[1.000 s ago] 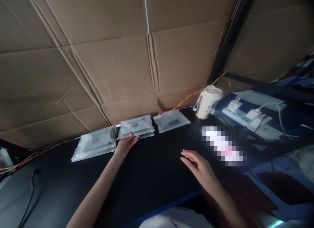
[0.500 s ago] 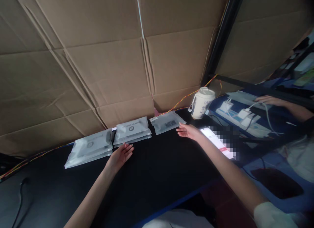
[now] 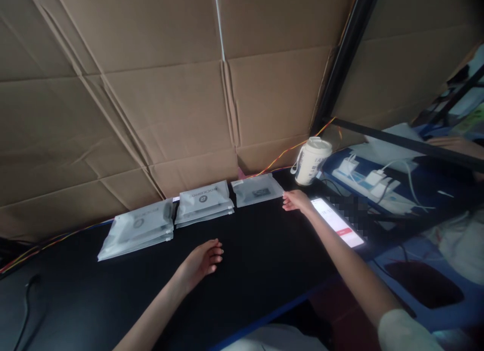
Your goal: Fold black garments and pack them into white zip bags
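On the black table lie flat frosted plastic bags in a row. A stack of bags is at the left, another stack with a printed logo is in the middle, and a single bag with a dark patch is at the right. My left hand is over the table in front of the middle stack, empty, its fingers curled but apart. My right hand is at the right edge of the single bag, thumb and fingers pinched on its corner.
Behind the bags stands a cardboard wall. A white cup and a lit phone are at the right. Beyond are a power strip, a black frame bar and another person's hand. A black cable is at the left.
My left hand has moved away from the middle stack, toward the right and nearer to me. My right hand has shifted slightly right, and its fingers have closed at the single bag's corner.
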